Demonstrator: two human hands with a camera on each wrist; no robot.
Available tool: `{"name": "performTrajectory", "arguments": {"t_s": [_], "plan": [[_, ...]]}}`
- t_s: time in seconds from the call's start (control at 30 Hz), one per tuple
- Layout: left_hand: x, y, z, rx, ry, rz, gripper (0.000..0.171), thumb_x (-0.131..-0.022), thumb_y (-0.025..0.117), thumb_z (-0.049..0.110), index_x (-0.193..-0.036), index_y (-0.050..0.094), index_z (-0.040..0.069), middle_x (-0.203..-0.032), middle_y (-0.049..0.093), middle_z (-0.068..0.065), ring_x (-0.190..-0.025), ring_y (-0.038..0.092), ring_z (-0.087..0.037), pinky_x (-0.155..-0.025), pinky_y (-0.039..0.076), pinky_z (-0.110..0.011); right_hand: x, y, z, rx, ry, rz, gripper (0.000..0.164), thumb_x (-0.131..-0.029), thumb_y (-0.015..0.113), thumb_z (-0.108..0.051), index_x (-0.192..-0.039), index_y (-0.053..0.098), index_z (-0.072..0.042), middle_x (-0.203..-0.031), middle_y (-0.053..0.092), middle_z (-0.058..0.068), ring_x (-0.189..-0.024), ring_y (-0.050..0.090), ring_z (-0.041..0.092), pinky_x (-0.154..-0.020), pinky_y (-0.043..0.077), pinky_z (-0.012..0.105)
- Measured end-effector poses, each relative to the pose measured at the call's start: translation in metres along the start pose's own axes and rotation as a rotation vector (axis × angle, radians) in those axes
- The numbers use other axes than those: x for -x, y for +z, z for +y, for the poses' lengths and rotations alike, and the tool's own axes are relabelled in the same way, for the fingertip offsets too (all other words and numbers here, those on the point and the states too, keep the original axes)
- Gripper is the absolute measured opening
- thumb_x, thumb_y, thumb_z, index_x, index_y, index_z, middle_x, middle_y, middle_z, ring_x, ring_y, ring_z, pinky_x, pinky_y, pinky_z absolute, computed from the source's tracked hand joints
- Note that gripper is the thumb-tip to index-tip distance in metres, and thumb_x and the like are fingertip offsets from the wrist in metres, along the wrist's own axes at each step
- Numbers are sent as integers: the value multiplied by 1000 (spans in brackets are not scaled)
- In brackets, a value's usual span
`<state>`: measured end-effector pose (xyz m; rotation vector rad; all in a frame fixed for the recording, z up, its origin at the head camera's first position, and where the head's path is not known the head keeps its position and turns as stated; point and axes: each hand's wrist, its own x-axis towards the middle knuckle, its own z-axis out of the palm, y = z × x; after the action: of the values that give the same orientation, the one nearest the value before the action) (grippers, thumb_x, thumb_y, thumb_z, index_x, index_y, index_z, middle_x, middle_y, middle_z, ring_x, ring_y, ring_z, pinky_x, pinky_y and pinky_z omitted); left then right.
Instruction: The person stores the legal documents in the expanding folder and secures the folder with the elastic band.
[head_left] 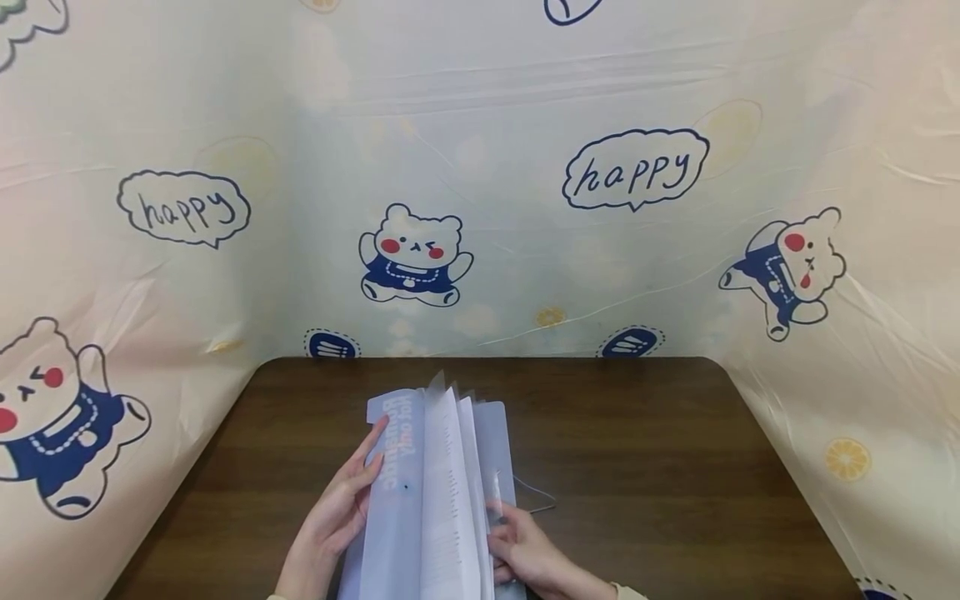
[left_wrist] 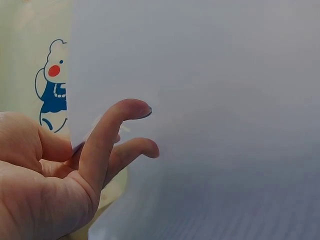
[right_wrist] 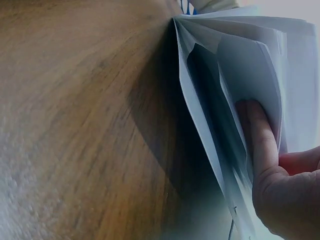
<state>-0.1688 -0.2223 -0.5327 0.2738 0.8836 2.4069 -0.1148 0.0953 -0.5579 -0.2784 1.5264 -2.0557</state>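
Observation:
A light blue folder (head_left: pixel 395 508) with pale lettering stands partly spread above the table, with white printed sheets (head_left: pixel 446 492) and clear sleeves fanned between its covers. My left hand (head_left: pixel 339 510) grips the left cover at its outer edge. In the left wrist view, two bent fingers (left_wrist: pixel 100 145) of that hand lie in front of a broad pale surface. My right hand (head_left: pixel 528 550) pinches a bundle of sheets at the right. Seen from the right wrist, its fingers (right_wrist: pixel 262 135) reach in between the leaves (right_wrist: pixel 250 70), with the thumb on their other side.
Under the folder is a dark brown wooden table (head_left: pixel 637 450). A thin cord loop (head_left: pixel 536 492) sticks out past the folder's right cover. A pale curtain (head_left: pixel 517 250) printed with bears and "happy" bubbles surrounds the table at the back and sides.

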Motion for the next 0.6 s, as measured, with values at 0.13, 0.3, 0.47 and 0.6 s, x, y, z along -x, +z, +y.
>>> {"name": "performTrajectory", "arguments": {"t_s": [0.13,0.3,0.47,0.6], "plan": [[0,1,0,12,-6,17,70,-122,19,10,-172,-22,38,-151,68,5,-135,70,-9,-114,55,-25,-1,1,0,18,7,14,60,-105,47,11,-159,24,19,-87,73,0,-69,73,3,-58,59,15],[0,1,0,-6,-7,25,71,-122,19,10,-172,-21,38,-151,68,6,-134,71,-9,-112,56,-24,-1,0,3,16,2,9,62,-105,47,11,-159,20,20,-86,72,-1,-68,72,2,-58,59,15],[-1,0,-2,-42,10,21,67,-122,21,11,-176,3,44,-152,67,6,-134,70,-8,-112,56,-23,-2,-2,7,7,2,13,62,-105,47,11,-160,19,21,-88,74,1,-68,74,4,-60,61,17],[-2,0,-3,-87,16,42,64,-122,24,12,-176,10,43,-150,67,7,-131,71,-6,-110,57,-22,-2,-4,9,25,5,18,61,-105,47,10,-159,20,21,-90,76,4,-68,73,3,-60,61,17]]}}
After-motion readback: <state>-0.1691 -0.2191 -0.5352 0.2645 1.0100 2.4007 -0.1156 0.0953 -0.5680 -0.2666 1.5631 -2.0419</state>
